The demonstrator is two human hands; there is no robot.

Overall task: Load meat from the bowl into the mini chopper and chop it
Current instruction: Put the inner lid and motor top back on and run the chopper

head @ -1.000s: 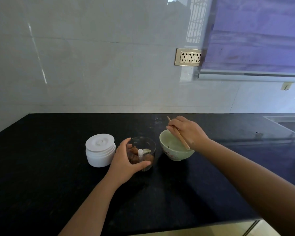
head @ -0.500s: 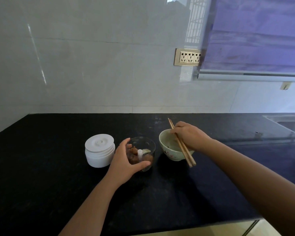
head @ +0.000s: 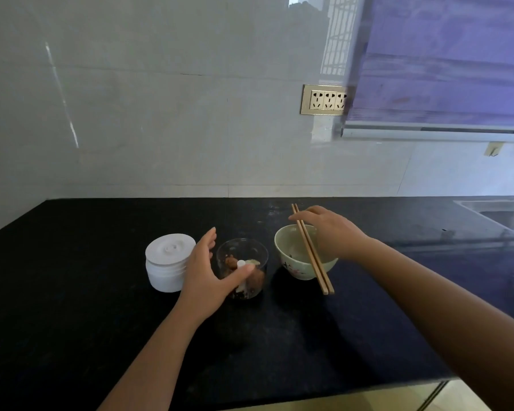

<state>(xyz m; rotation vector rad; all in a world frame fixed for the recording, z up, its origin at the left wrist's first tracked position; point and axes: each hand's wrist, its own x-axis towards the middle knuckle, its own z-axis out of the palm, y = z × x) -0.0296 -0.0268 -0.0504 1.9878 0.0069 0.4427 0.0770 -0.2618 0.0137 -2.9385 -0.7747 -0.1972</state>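
The mini chopper cup (head: 250,256), clear with a white centre post, stands mid-counter with brown meat pieces (head: 258,278) inside. My left hand (head: 205,271) curves loosely around the cup's left side. The thumb crosses the front and the fingers are lifted off the glass. Just right of the cup, a pale green bowl (head: 291,262) looks nearly empty. A pair of wooden chopsticks (head: 312,256) lies across its rim. Above the far end of the chopsticks, my right hand (head: 330,232) hovers with fingers extended. The white chopper lid (head: 168,262) stands left of the cup.
The black counter (head: 101,321) runs to a tiled wall with a socket strip (head: 324,99). A sink (head: 499,212) is set in at the far right. The counter's front edge is close below my arms.
The chopsticks came up out of the bowl and now lie flat across its rim. My right fingers have straightened. My left hand has loosened its hold on the chopper cup.
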